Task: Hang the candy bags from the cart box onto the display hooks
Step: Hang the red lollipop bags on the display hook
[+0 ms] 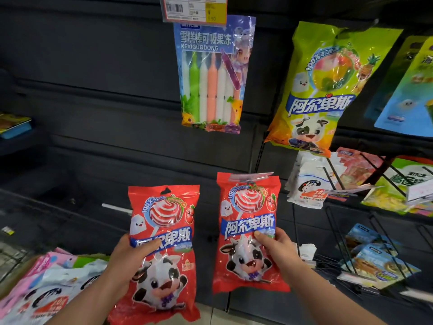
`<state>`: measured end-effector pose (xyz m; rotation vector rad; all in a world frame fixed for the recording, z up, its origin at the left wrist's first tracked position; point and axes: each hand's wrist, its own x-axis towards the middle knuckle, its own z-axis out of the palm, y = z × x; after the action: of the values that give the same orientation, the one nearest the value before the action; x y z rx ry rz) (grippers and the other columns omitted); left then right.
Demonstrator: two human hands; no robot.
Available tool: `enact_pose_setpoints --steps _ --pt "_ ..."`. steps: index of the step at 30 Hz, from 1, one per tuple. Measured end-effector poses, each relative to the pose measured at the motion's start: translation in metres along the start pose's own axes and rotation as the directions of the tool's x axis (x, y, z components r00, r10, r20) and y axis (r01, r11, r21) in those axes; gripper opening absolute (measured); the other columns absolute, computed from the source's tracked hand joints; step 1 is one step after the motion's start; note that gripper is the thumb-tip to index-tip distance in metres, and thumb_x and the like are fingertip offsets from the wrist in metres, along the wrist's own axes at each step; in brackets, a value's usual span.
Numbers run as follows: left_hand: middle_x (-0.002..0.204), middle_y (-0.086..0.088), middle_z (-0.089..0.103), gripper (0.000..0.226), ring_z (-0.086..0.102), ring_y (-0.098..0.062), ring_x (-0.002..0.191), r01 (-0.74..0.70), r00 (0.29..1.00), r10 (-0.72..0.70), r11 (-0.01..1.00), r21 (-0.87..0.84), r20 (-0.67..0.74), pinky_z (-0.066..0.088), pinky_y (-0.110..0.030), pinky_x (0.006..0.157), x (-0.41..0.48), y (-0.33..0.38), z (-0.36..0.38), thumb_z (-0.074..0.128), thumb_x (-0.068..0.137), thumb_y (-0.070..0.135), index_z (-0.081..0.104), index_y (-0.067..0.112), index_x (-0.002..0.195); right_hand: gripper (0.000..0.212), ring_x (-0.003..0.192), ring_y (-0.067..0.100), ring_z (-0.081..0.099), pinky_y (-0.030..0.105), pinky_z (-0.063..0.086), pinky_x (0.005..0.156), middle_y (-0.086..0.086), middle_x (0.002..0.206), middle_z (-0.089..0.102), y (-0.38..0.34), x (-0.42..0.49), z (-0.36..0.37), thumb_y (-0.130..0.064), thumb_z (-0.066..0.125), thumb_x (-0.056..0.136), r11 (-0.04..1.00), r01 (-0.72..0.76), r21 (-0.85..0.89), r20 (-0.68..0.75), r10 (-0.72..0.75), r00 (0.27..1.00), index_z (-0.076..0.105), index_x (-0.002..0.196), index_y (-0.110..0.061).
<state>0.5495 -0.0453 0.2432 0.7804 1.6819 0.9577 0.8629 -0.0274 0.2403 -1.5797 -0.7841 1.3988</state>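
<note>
Our left hand (130, 255) grips the left red candy bag (164, 273) by its left edge, thumb across the front, below-left of the jelly-stick pack (210, 73). Our right hand (277, 248) likewise grips the right red candy bag (246, 207) by its right edge, below that pack.

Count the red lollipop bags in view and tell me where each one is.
2. The first red bag is gripped by the left hand; the second red bag, to its right, by the right hand. More may be hidden in the box.
</note>
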Motion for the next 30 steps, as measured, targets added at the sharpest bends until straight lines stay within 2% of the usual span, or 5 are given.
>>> enact_pose_setpoints --steps 8,18,25,28,30 --pt "0.100 -0.007 0.073 0.036 0.069 -0.026 0.091 -0.003 0.997 0.001 1.000 0.029 0.072 0.054 -0.036 0.072 0.005 0.002 0.006 0.077 0.079 0.019 0.063 0.016 0.113 0.031 0.081 0.031 0.071 0.039 0.057 0.069 0.013 0.096 0.070 0.002 0.030 0.004 -0.015 0.074 0.081 1.000 -0.001 -0.009 -0.024 0.000 1.000 0.050 0.101 -0.016" --pt "0.108 -0.007 0.070 0.059 0.066 -0.028 0.099 0.058 0.991 -0.063 0.997 0.044 0.115 0.051 -0.051 0.093 0.016 0.001 0.023 0.085 0.069 0.022 0.056 0.020 0.120 0.035 0.088 0.027 0.068 0.047 0.055 0.085 0.006 0.097 0.068 0.007 0.080 0.007 -0.016 0.073 0.082 1.000 0.005 -0.031 -0.045 -0.006 0.999 0.051 0.109 -0.016" --pt "0.107 -0.005 0.070 0.046 0.067 -0.026 0.097 0.059 0.987 -0.071 0.995 0.086 0.142 0.053 -0.047 0.091 0.023 -0.008 0.038 0.082 0.073 0.015 0.058 0.023 0.111 0.036 0.081 0.020 0.064 0.033 0.052 0.073 0.012 0.105 0.067 0.020 0.109 0.005 -0.003 0.074 0.078 0.994 0.049 -0.093 -0.112 -0.060 0.992 0.057 0.110 -0.010" --pt "0.103 -0.002 0.070 0.041 0.066 -0.024 0.096 0.065 0.977 -0.080 0.995 0.079 0.196 0.052 -0.044 0.088 0.022 -0.009 0.046 0.079 0.075 0.010 0.057 0.030 0.103 0.053 0.098 0.025 0.065 0.039 0.052 0.088 0.011 0.115 0.066 0.020 0.112 0.001 -0.015 0.078 0.075 0.993 0.041 -0.109 -0.118 -0.054 0.992 0.054 0.122 -0.009" --pt "0.102 -0.002 0.070 0.040 0.066 -0.022 0.094 0.062 0.973 -0.076 0.995 0.073 0.217 0.052 -0.039 0.082 0.023 -0.011 0.051 0.078 0.075 0.007 0.057 0.030 0.099 0.088 0.115 0.024 0.059 0.041 0.048 0.099 0.008 0.130 0.059 0.024 0.106 0.000 -0.036 0.083 0.064 0.990 0.027 -0.140 -0.148 -0.048 0.988 0.042 0.138 -0.010"
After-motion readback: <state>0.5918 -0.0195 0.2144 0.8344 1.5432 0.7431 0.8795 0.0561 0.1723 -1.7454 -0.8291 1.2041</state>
